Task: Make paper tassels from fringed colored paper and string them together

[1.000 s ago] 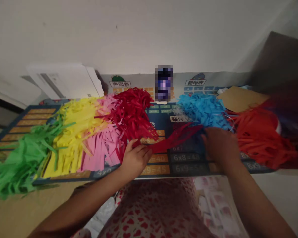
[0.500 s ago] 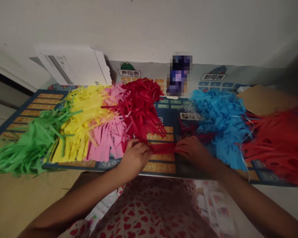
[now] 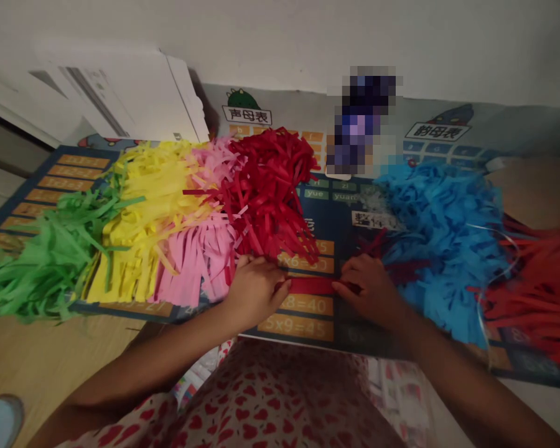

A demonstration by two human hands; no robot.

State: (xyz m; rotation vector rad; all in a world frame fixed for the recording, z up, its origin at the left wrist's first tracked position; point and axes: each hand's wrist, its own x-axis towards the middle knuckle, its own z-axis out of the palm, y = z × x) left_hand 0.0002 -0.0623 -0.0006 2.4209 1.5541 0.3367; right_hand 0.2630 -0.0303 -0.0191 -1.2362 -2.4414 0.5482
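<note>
My left hand (image 3: 256,292) and my right hand (image 3: 366,289) pinch a dark red paper strip (image 3: 310,285) between them, over a printed times-table mat (image 3: 303,326). The strip's far end frays into loose strands beside my right hand. Fringed paper bunches lie across the mat: green (image 3: 46,261), yellow (image 3: 144,230), pink (image 3: 191,267), crimson (image 3: 270,193), blue (image 3: 443,249) and orange-red (image 3: 536,298). My left fingers touch the edge of the crimson bunch, and the blue bunch lies just right of my right hand.
A white paper packet (image 3: 121,93) leans by the wall behind the mat. A pixelated upright object (image 3: 364,121) stands at the back, and brown cardboard (image 3: 536,193) lies back right. Wooden floor (image 3: 42,361) shows at lower left, with my heart-print clothing (image 3: 270,398) below.
My hands have come closer together, and my right hand has moved from the loose strands to pinch the strip. The view has tilted and moved closer, so the mat appears larger.
</note>
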